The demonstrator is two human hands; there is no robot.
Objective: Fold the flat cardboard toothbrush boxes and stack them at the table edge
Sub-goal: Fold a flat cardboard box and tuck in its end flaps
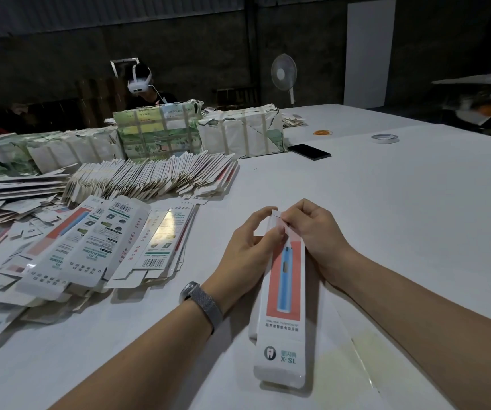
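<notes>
On the white tabletop (386, 202) we see flat toothbrush boxes (149, 179) heaped far left. Our left hand (247, 247) and right hand (318, 235) pinch the far end of one toothbrush box (282, 291) before us.

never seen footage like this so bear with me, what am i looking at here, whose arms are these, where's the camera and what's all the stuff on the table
There is no machine here. One camera is worn on a person's head and looks forward and down, so the two bare arms reaching in from the bottom are that person's own.

The left hand and the right hand both pinch the far end of a long toothbrush box, white and red with a blue toothbrush printed on it. Its near end points toward the camera.

On the white table, to the left, lie a loose pile of flat boxes and, behind it, a fanned row of flat boxes. Farther back are wrapped bundles, a black phone and a tape roll. Another person wearing a headset sits behind the bundles.
</notes>
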